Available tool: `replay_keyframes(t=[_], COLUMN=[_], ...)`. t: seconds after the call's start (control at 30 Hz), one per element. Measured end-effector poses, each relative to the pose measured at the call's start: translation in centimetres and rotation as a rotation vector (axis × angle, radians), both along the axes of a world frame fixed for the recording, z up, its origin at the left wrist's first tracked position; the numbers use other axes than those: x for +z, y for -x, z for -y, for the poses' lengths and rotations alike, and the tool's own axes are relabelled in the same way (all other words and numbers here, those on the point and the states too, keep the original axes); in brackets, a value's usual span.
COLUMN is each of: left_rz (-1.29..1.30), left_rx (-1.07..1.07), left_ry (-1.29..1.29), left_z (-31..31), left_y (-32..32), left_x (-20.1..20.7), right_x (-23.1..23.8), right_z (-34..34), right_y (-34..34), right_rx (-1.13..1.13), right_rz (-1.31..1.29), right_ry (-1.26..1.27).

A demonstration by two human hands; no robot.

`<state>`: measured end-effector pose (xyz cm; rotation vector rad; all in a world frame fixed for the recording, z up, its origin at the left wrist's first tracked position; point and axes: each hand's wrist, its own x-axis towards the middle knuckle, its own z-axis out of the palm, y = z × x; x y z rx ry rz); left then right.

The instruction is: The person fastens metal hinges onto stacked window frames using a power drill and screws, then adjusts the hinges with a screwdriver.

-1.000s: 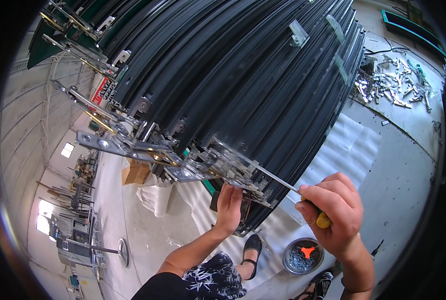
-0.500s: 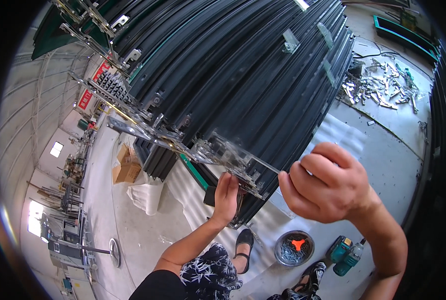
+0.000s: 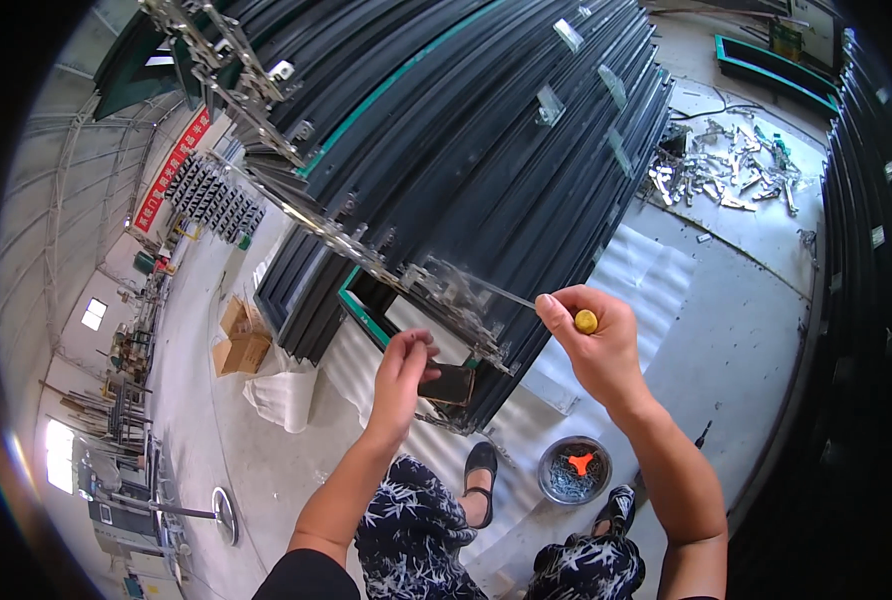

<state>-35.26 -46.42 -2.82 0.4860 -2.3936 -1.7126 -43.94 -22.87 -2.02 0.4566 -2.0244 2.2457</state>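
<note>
A screwdriver (image 3: 585, 322) with a yellow handle end is gripped in my right hand (image 3: 598, 345). Its thin metal shaft points left toward the silver hinge hardware (image 3: 456, 300) along the edge of the stacked dark frames (image 3: 486, 200). My left hand (image 3: 399, 380) is off the hardware, its fingers loosely bent and apart with nothing visible in them. Close by its fingertips is a dark rectangular block or frame end (image 3: 448, 384); whether they touch, I cannot tell.
A metal bowl of screws (image 3: 574, 470) with an orange three-armed piece stands on the floor by my feet. Loose metal fittings (image 3: 726, 165) lie at the far right. A cardboard box (image 3: 241, 340) is at the left. More dark frames (image 3: 881, 260) line the right side.
My left hand has drawn back leftward from the hardware and its fingers have loosened. My right hand has turned, showing the yellow handle end. The view has shifted; the green drill is now out of sight.
</note>
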Motion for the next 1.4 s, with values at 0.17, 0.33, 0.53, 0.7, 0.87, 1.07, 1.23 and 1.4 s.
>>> replay_keyframes(t=[0.17,0.33,0.53,0.7,0.87,1.07,1.23,1.4], left_rz=[0.011,0.18,0.196,0.155,0.141,0.105,0.15,0.153], left_rx=[-0.17,-0.218,-0.326,-0.389,-0.434,-0.4,-0.401,-0.426], left_ry=[-0.244,-0.43,-0.088,0.093,0.206,0.251,0.299,0.316], left_z=[-5.6,-6.5,-3.3,-3.9,-4.0,-2.8,-2.7,-3.2], left_y=[-4.2,-5.9,-5.2,-5.8,-6.0,-6.2,-6.1,-6.3], left_x=[3.7,2.2,-0.7,1.1,2.2,2.2,2.0,2.3], right_x=[-0.6,2.4,1.7,7.1,7.8,8.1,6.7,6.2], right_z=[-2.5,-1.9,-4.0,-3.2,-1.4,-0.8,-1.0,-1.1], right_y=[1.8,1.4,-1.0,0.1,1.2,0.7,0.3,0.6], right_rx=[0.067,0.075,-0.197,-0.166,-0.069,-0.076,-0.104,-0.098], right_rz=[-0.385,-0.434,-0.625,-0.787,-0.929,-0.951,-0.944,-0.976], right_ry=[-0.287,-0.394,-0.255,-0.393,-0.523,-0.563,-0.568,-0.542])
